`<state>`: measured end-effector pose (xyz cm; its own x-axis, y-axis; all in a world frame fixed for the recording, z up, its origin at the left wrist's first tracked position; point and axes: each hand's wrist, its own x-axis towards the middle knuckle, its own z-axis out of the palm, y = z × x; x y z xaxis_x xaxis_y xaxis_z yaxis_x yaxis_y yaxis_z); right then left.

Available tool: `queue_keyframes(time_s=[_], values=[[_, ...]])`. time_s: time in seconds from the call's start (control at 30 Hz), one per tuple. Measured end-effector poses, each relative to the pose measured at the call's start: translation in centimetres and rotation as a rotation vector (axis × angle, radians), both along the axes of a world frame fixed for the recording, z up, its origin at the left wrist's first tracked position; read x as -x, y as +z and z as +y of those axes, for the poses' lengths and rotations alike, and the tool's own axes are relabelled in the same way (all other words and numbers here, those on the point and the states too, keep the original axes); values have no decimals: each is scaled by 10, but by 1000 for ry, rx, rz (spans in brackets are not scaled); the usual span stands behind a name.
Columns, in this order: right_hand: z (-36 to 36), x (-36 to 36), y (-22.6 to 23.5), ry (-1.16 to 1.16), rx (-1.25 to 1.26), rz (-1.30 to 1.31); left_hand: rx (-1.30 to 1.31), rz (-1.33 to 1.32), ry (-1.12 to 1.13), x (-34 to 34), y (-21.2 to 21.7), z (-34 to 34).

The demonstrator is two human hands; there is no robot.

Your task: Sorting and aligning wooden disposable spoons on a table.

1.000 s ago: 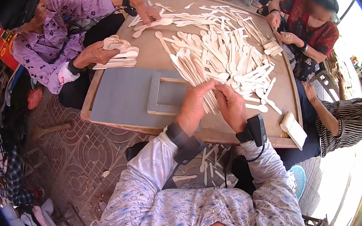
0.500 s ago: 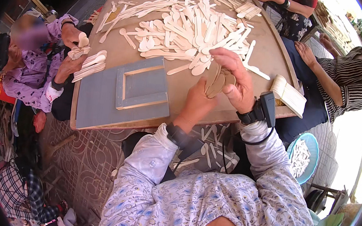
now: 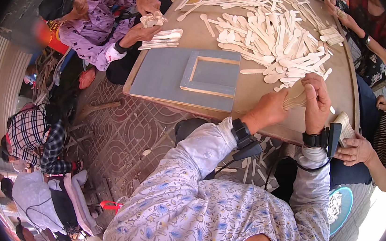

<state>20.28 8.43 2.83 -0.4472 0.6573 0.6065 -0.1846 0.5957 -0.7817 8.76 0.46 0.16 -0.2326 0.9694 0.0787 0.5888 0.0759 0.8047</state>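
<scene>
Over the near edge of the table, a small bunch of wooden spoons (image 3: 295, 99) is held between my two hands. My left hand (image 3: 269, 109) is closed round one end of the bunch. The fingers of my right hand (image 3: 316, 99) are bent and pinch the other side; their tips partly hide the spoons. Just beyond my hands lies a big loose heap of pale wooden spoons (image 3: 276, 42). To the left of my left hand, a grey board (image 3: 160, 72) with a raised wooden frame (image 3: 211, 93) rests on the table.
At the left, a person in purple holds spoons (image 3: 153, 20) above a neat stack of spoons (image 3: 164, 40). At the right corner, a co-worker's hand (image 3: 357, 149) touches another stack (image 3: 344, 128). A blue basin (image 3: 342, 209) with spoons stands on the floor at right.
The view has swung left, so the table appears farther right. My right hand's fingers have closed from spread to pinching on the spoons. A co-worker's hand has come to the right-hand stack.
</scene>
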Motion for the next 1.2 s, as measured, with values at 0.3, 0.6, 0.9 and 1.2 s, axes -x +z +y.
queue_keyframes(time_s=[0.3, 0.6, 0.9, 1.2], values=[[-5, 5, 8, 34, 223, 157, 17, 148, 484, 76, 70, -60], [-3, 23, -8, 150, 222, -68, 414, 866, 675, 199, 43, -110], [-9, 25, -2, 193, 132, -254, 502, 867, 797, 202, 31, -123], [-11, 25, 2, 267, -26, -456, 322, 834, 765, 198, 29, -125]])
